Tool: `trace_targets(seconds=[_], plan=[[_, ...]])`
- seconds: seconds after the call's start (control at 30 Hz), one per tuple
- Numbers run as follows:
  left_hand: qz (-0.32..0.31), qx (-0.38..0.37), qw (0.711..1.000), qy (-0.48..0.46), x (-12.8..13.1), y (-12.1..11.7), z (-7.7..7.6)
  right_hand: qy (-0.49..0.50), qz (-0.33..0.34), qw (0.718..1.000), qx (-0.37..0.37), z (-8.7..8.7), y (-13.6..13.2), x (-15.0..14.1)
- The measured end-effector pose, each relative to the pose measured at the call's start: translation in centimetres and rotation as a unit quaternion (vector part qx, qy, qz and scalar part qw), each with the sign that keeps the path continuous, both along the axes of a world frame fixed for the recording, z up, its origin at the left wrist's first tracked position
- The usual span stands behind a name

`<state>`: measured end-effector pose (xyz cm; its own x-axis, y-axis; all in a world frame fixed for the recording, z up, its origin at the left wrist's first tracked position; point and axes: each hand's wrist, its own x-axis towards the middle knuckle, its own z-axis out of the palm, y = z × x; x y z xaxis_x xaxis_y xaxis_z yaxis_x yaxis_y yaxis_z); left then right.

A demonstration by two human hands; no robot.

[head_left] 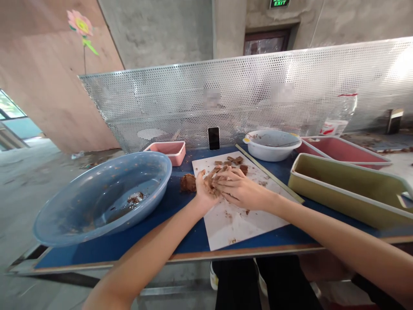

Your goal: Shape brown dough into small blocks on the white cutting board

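My left hand (pixel 206 188) is turned palm up above a white board (pixel 222 234), and my right hand (pixel 237 187) presses down over it. Brown clay (pixel 210 184) shows between the two palms, its shape mostly hidden by my fingers, which are smeared with it. Just left of my left hand, a dark brown clay lump (pixel 187 183) rests on the blue table top. Beyond my fingers, several small clay pieces (pixel 238 160) lie at the far side of the board, and crumbs are scattered over its near part.
A large blue basin (pixel 77 198) stands at left, a small pink tub (pixel 177 155) behind it. A phone (pixel 214 138) leans against the perforated metal screen (pixel 180 103). Right of the board are a wooden strip (pixel 274 176), a white basin (pixel 272 153), an olive trough (pixel 342 193), pink trays (pixel 351 150) and a bottle (pixel 340 114).
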<state>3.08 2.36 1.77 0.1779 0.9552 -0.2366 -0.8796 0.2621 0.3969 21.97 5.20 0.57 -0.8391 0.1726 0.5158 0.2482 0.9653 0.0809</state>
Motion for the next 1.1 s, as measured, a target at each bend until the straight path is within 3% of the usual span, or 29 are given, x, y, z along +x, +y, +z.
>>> trace_targets(seconds=[0.17,0.27,0.4,0.53,0.73,1.1], plan=[[0.022,0.009,1.000,-0.003,0.4,0.2,-0.2,0.018,0.003,1.000,-0.007,-0.3,-0.3,-0.2],[0.003,0.046,0.999,0.003,0.3,0.2,0.3,0.037,0.005,0.999,-0.019,0.1,-0.6,-0.2],[-0.013,0.069,0.997,0.024,0.6,-0.1,1.2,0.106,-0.030,0.992,-0.053,0.3,-0.9,-0.2],[-0.038,0.061,0.997,0.030,0.9,-0.4,1.2,0.157,-0.065,0.983,-0.077,0.0,-1.2,-0.1],[-0.064,0.041,0.997,0.027,0.7,-0.4,0.7,0.130,-0.109,0.982,-0.088,-0.8,-0.6,0.1],[-0.078,0.040,0.996,0.017,1.2,-0.2,0.2,0.113,-0.108,0.980,-0.123,-0.9,-0.3,0.1]])
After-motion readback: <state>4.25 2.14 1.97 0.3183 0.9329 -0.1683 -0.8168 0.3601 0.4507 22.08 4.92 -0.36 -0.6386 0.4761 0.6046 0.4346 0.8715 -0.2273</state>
